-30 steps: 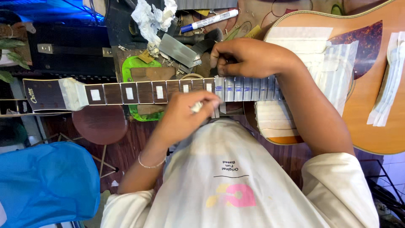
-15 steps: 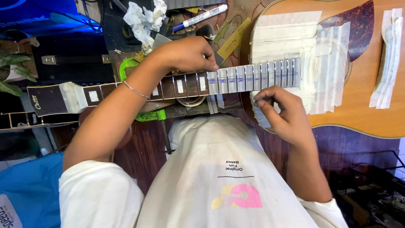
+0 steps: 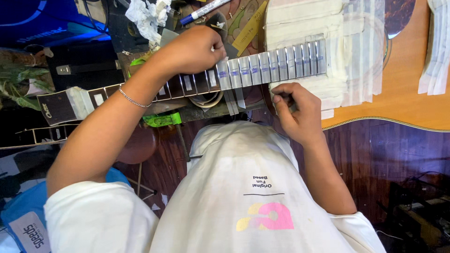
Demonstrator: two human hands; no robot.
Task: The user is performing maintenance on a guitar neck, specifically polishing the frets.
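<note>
A cluttered workbench [image 3: 140, 56] is being looked down on, a guitar [image 3: 398, 84] lying across it. At upper centre, a tape strip [image 3: 224, 75] is being pinched onto the neck [image 3: 187, 84] by the left hand [image 3: 197, 49], masking the fretboard. Centre-right, the right hand [image 3: 297, 110] is being curled narrowly beside the taped body; anything held cannot be told.

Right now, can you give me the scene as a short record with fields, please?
left hand: left hand presses on the guitar neck, fingertips at a tape strip
right hand: right hand below the neck, pinching something small; cannot tell what
neck: upper part covered with tape strips bearing blue marks
guitar body: guitar body partly masked with tape
nearby: marker pen, crumpled paper
</note>
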